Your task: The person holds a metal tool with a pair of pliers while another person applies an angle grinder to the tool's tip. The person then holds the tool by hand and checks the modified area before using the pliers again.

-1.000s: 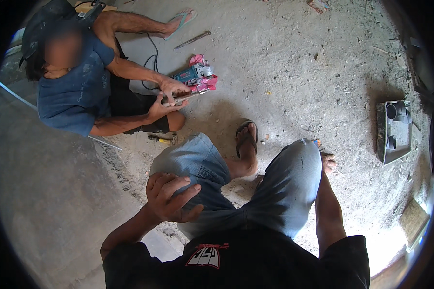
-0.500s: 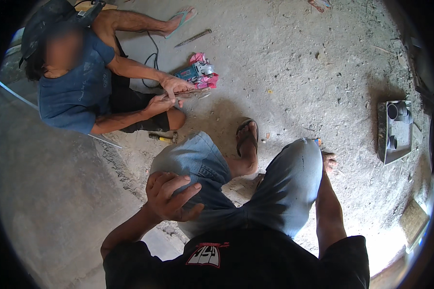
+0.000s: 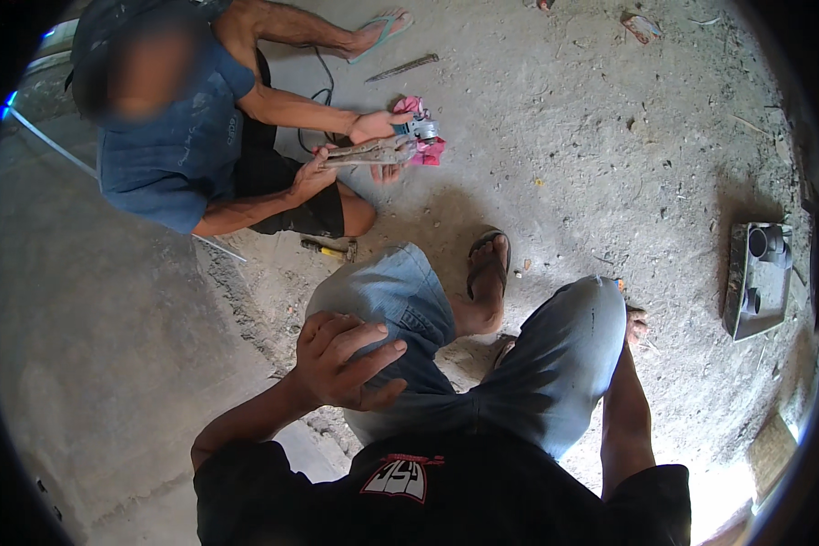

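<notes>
My left hand (image 3: 350,359) hovers over my left thigh, fingers loosely bent and apart, with nothing in it. Beside my right knee is my right hand (image 3: 638,326), low near the ground. The knee covers part of it, and I cannot make out its grip. A small orange thing (image 3: 621,285) shows just beyond it. Across from me a co-worker (image 3: 168,155) sits on the floor and holds a long, dusty brown-grey tool (image 3: 369,153) in one hand. The co-worker's other hand (image 3: 379,126) is spread above it.
An angle grinder (image 3: 419,129) lies on a pink cloth (image 3: 429,153), its cord (image 3: 328,77) running behind. A yellow-handled hammer (image 3: 329,249) and a flat metal bar (image 3: 402,67) lie on the ground. Grey pipe fittings (image 3: 766,244) sit in a tray (image 3: 733,282) at right.
The view has shifted, so most things appear farther right. The co-worker has raised the tool, and one of their hands has opened away from it. My hands keep nearly the same pose.
</notes>
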### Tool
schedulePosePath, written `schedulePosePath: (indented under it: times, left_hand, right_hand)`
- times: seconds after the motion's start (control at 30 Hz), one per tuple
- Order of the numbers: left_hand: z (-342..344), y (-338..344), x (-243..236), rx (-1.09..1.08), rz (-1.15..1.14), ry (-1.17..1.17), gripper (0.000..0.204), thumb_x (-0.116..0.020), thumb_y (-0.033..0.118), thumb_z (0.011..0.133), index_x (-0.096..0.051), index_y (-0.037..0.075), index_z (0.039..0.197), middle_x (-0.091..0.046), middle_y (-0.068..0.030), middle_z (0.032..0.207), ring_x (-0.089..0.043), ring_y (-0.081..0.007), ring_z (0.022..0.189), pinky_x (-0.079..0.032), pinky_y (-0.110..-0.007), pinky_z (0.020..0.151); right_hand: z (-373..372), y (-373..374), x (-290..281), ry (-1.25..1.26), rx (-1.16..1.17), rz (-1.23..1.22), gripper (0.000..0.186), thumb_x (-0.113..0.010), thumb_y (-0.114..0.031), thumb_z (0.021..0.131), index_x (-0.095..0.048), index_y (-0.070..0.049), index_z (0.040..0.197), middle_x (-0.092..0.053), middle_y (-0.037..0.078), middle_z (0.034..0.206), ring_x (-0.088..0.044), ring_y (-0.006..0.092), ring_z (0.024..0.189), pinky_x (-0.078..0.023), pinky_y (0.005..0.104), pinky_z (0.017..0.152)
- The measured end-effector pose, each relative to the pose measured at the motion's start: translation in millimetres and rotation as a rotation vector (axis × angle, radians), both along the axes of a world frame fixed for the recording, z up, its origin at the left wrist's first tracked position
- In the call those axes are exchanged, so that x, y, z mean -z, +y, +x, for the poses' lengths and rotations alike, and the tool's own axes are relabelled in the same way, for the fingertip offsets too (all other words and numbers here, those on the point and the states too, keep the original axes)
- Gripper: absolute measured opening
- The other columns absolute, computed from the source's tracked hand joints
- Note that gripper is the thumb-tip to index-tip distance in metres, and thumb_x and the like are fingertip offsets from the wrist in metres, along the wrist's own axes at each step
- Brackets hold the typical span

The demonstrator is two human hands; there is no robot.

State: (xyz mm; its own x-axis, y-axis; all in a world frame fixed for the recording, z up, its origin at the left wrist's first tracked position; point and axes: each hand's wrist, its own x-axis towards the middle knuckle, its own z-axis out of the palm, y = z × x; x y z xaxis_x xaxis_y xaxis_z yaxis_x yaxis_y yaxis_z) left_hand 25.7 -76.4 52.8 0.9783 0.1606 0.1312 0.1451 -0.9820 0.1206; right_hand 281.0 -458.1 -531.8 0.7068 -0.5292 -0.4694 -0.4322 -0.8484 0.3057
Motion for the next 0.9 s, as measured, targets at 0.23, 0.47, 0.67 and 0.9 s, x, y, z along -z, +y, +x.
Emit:
schedulePosePath:
  times: [0.23, 0.47, 0.67, 0.9]
  left_hand:
    - [1.9, 3.9, 3.9, 0.011, -0.032, -0.028, 0.042, -0.073, 0.047, 0.076, -0.07, 0.023, 0.11, -0.057, -0.0018, 0.114, -0.06, -0.0191, 0.09, -0.046, -0.038, 0.083]
    - [2.8, 4.7, 2.0, 0.026, -0.021, -0.015, 0.042, -0.073, 0.046, 0.076, -0.07, 0.023, 0.111, -0.058, -0.0016, 0.114, -0.06, -0.0186, 0.089, -0.046, -0.038, 0.083]
    - [3.1, 4.5, 3.2, 0.013, -0.032, -0.016, 0.043, -0.074, 0.045, 0.076, -0.069, 0.023, 0.112, -0.058, -0.0015, 0.114, -0.06, -0.0187, 0.087, -0.046, -0.038, 0.083]
    - [1.5, 4.5, 0.5, 0.011, -0.033, -0.012, 0.043, -0.073, 0.045, 0.077, -0.069, 0.022, 0.112, -0.057, -0.0018, 0.114, -0.061, -0.018, 0.087, -0.046, -0.038, 0.083]
  right_hand:
    - [14.6, -9.0, -7.1, -0.033, 0.008, -0.086, 0.076, -0.041, -0.043, 0.098, 0.003, -0.025, 0.157, -0.003, 0.02, 0.163, -0.016, 0.0601, 0.14, -0.034, 0.0694, 0.105]
    - [13.0, -12.3, 1.8, -0.044, 0.007, -0.127, 0.073, -0.039, -0.042, 0.099, 0.003, -0.026, 0.157, -0.004, 0.018, 0.164, -0.017, 0.0585, 0.141, -0.034, 0.069, 0.105]
    - [16.4, -13.6, 6.1, -0.048, 0.012, -0.15, 0.071, -0.037, -0.042, 0.099, 0.002, -0.027, 0.157, -0.005, 0.016, 0.164, -0.018, 0.0572, 0.142, -0.035, 0.0686, 0.105]
    - [13.4, -5.0, 11.2, -0.067, 0.03, -0.186, 0.068, -0.035, -0.042, 0.1, 0.001, -0.028, 0.157, -0.006, 0.013, 0.165, -0.019, 0.0556, 0.142, -0.035, 0.0682, 0.105]
